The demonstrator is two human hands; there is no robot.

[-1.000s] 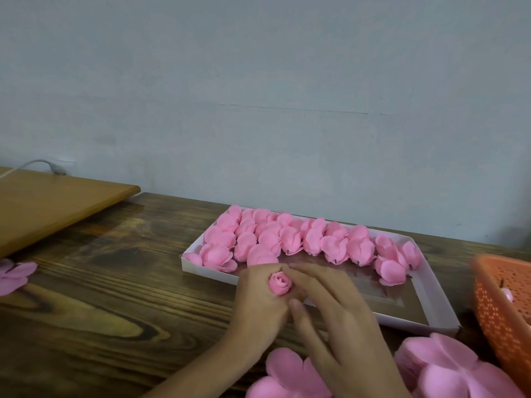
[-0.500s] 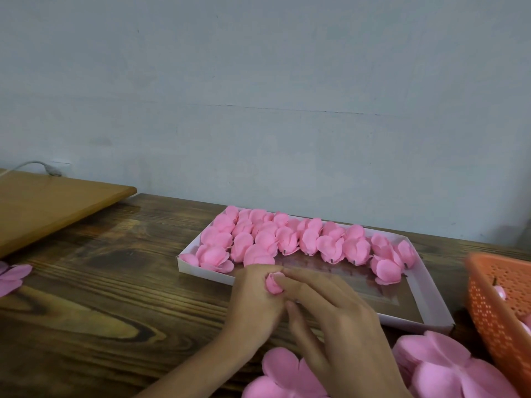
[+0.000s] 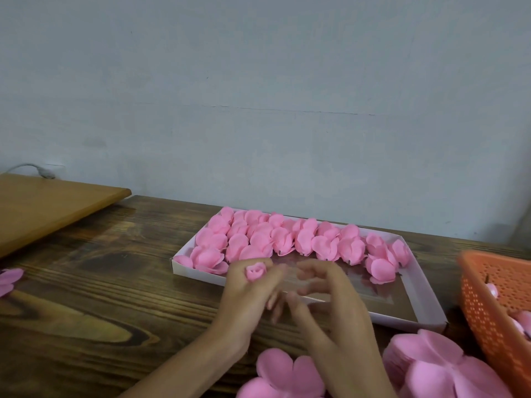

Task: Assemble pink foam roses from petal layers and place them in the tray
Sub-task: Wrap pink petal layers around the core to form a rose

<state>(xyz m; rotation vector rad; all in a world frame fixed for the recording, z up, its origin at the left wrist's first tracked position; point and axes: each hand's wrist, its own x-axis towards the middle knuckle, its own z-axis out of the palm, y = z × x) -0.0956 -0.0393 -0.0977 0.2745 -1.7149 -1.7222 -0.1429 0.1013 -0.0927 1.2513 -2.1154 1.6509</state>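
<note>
while pinching a rolled rose bud [image 3: 255, 272] in the left hand [image 3: 247, 294], just short of the tray [image 3: 201, 272], not yet wrapped in an outer layer. right hand [image 3: 330, 297] alongside, fingers loosely curled, grasping nothing. finished roses [image 3: 275, 239] packed across the far part; near strip bare. petal layers [image 3: 287, 374] waiting by the wrists. judged past halfway, several roses to go.

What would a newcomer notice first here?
The mass of pink foam roses fills the far and left part of the white tray at mid-table, and the tray's near right part is bare. Just in front, the left hand grips a small rosebud, while the right hand hovers beside it with loosely curled fingers, holding nothing. Flat petal layers lie at bottom right, beside an orange basket.
</note>
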